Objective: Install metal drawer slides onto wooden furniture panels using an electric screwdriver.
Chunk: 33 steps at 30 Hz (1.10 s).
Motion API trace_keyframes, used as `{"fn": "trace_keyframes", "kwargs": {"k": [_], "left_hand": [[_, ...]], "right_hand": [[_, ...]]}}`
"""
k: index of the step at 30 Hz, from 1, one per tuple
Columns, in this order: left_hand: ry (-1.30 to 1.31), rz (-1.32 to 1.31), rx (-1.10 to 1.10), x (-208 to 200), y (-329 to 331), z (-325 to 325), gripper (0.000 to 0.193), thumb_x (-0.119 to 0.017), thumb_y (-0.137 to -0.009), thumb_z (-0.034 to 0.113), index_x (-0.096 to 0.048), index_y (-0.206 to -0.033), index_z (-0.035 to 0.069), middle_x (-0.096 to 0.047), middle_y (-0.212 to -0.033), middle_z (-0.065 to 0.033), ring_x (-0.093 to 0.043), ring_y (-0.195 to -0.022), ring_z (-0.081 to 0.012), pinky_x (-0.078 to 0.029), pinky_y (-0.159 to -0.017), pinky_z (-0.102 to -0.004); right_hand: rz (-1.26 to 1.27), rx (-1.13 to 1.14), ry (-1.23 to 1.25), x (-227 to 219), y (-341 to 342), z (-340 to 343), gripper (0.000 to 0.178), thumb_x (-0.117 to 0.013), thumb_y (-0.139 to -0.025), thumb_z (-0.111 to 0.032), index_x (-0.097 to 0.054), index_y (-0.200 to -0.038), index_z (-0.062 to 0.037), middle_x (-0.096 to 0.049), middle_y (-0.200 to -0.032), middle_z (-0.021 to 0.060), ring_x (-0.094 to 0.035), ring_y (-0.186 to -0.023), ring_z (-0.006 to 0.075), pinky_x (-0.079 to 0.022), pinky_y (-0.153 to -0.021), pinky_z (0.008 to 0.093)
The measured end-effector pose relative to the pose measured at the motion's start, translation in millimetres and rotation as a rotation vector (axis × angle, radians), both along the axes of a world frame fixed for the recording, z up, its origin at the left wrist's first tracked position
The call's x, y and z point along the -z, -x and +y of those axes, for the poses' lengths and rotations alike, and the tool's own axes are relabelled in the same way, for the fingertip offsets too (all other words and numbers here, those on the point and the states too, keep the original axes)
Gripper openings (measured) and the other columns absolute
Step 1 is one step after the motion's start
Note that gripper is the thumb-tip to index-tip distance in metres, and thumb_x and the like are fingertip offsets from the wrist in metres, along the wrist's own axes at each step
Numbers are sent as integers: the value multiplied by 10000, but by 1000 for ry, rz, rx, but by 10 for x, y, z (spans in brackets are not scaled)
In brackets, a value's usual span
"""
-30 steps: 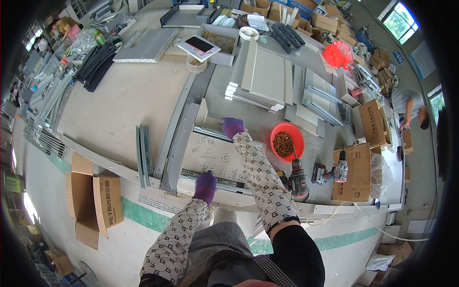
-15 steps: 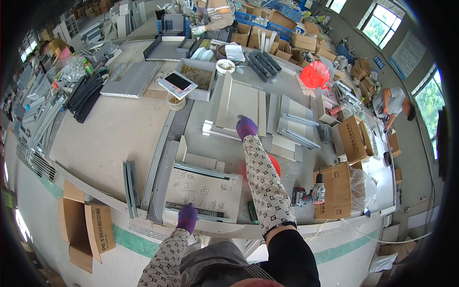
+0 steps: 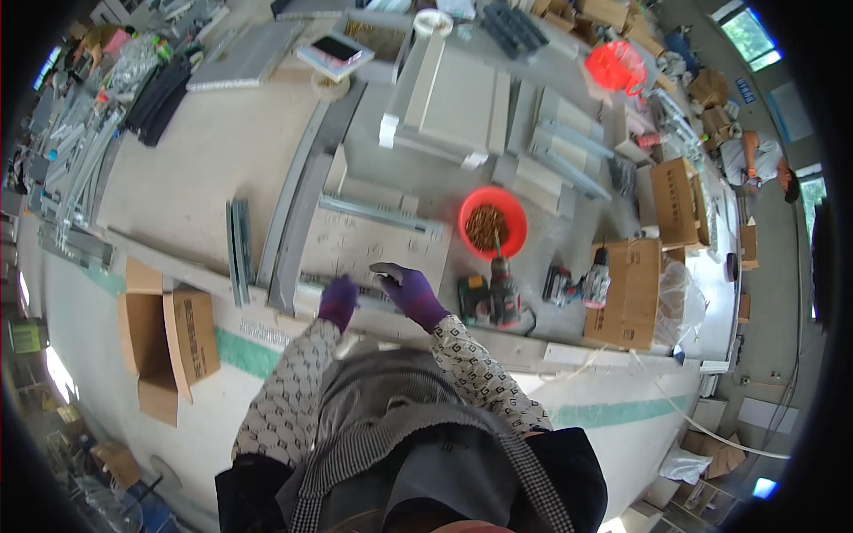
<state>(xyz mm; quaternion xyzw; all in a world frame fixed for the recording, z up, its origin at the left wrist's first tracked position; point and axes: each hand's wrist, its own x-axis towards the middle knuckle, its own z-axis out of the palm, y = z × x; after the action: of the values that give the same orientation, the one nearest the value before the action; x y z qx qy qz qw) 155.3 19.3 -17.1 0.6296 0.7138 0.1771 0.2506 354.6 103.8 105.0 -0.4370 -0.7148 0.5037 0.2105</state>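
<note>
We record one pair of purple gloves, on the left hand [image 3: 338,303] and the right hand [image 3: 410,295], the right greyish toward the fingertips. Two pale oversleeves [image 3: 487,371], patterned with a repeating dark angular motif. Beneath, we note a dark garment, its upper sleeves [image 3: 570,471] plain. One grey apron [image 3: 382,382], finely patterned; straps [image 3: 535,484] in small black-and-white checks.

Near metal rail [image 3: 370,294] partly hidden

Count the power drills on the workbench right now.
2: the left drill has its bit over the red bowl; the right drill lies by a cardboard box. Others may be hidden.
</note>
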Motion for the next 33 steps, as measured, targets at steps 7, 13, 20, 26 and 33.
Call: {"fn": "trace_keyframes", "kwargs": {"k": [7, 13, 20, 26, 33], "left_hand": [[249, -477, -323, -129, -30, 145, 287, -531, -974, 294, -591, -976, 13, -604, -831, -84, -610, -641, -172, -530, -606, -314], [254, -570, -371, -83, -15, 103, 242, -544, -943, 251, -583, -926, 13, -603, -806, -102, -614, -618, -207, -526, -601, -345], [331, -161, -342, -121, -23, 126, 271, -560, -881, 250, -610, -988, 6, -653, -854, -162, -656, -627, -252, -532, -687, -392], [328, -269, -330, -13, -25, 153, 222, -557, -873, 199, -605, -983, 12, -642, -930, -163, -658, -673, -267, -528, -702, -396], [172, -498, -452, -29, -58, 42, 257, -497, -906, 278, -597, -931, 43, -659, -936, -171, -644, -836, -346, -507, -822, -453]], "right_hand": [[-126, 689, 271, 682, -1732, -1216, 357, -717, -880, -158, -608, -1176, 8, -651, -880, 87, -598, -785, 155, -497, -734, 320], [57, 748, -199, 700, -2040, -854, 505, -822, -782, -91, -561, -1209, -27, -577, -1042, 60, -549, -908, 160, -475, -839, 332], [116, 633, -196, 1024, -1816, -305, 331, -783, -839, -103, -638, -1134, -62, -644, -930, -2, -561, -758, 74, -462, -663, 256], [-165, 483, -275, 579, -1717, -299, 204, -763, -865, -209, -682, -979, -60, -686, -856, 42, -647, -706, 155, -500, -637, 349], [-275, -22, -24, -242, -1319, -543, 258, -759, -857, -188, -690, -1083, -84, -711, -998, 86, -695, -887, 238, -531, -777, 356]]}}
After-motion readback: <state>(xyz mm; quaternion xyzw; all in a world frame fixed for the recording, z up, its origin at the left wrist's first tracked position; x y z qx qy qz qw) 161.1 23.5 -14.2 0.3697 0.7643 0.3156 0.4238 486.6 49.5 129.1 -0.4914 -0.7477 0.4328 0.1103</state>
